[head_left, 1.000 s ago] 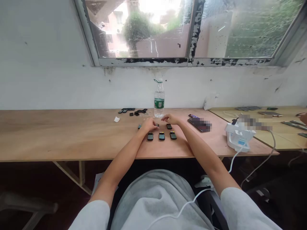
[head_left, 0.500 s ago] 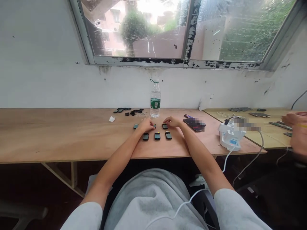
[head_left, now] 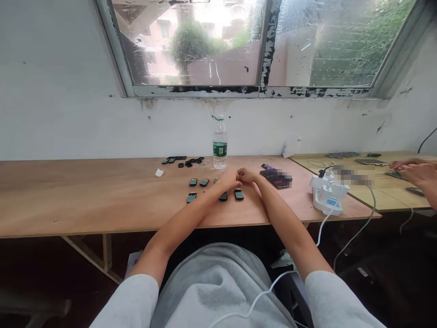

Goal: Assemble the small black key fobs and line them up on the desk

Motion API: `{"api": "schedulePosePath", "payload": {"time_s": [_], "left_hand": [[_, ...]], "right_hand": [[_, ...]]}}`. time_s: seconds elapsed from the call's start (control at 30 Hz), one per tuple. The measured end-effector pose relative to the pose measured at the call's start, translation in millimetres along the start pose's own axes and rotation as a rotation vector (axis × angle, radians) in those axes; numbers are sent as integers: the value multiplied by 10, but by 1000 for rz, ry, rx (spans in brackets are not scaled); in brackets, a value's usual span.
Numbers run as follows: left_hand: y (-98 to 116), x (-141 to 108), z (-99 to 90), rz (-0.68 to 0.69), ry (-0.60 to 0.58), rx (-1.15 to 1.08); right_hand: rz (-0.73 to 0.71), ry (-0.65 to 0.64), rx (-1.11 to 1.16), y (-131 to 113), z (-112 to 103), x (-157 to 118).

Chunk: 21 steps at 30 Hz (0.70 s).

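Note:
My left hand (head_left: pixel 229 178) and my right hand (head_left: pixel 247 175) meet over the back row of small black devices with grey screens. Both have their fingers drawn together at the tips, and whatever lies between them is hidden. In front of the hands sits one device (head_left: pixel 239 194); another (head_left: pixel 223 196) is partly covered by my left forearm. Further left are a device (head_left: pixel 193 182) and a slightly turned one (head_left: pixel 204 182) in the back row, with a device (head_left: pixel 191 197) nearer me.
Behind the hands stands a water bottle (head_left: pixel 220 148). Several dark parts (head_left: pixel 194 161) and a white scrap (head_left: pixel 159 172) lie to its left. A phone (head_left: pixel 276 178) and a white power strip (head_left: pixel 326 196) with cables are on the right. Another person's hands (head_left: pixel 418 172) are at the far right.
My left hand has moved right along the back row and now meets my right hand. Devices on the left are uncovered. The other person's hands have shifted.

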<state>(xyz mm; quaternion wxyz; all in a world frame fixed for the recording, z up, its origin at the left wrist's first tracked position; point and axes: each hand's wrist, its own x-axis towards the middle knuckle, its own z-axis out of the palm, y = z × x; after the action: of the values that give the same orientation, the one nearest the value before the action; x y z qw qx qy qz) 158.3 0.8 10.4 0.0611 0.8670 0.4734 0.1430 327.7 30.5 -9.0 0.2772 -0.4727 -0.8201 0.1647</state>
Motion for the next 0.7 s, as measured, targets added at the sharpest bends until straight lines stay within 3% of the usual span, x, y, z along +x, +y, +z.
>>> {"api": "schedulePosePath", "payload": {"time_s": [0.2, 0.37, 0.7], "left_hand": [[-161, 73, 102, -34, 51, -8], [-327, 112, 143, -49, 46, -78], [-575, 86, 123, -16, 50, -157]], "right_hand": [[76, -1, -3, -100, -28, -72], [113, 27, 45, 4, -23, 29], [67, 5, 121, 136, 214, 288]]}}
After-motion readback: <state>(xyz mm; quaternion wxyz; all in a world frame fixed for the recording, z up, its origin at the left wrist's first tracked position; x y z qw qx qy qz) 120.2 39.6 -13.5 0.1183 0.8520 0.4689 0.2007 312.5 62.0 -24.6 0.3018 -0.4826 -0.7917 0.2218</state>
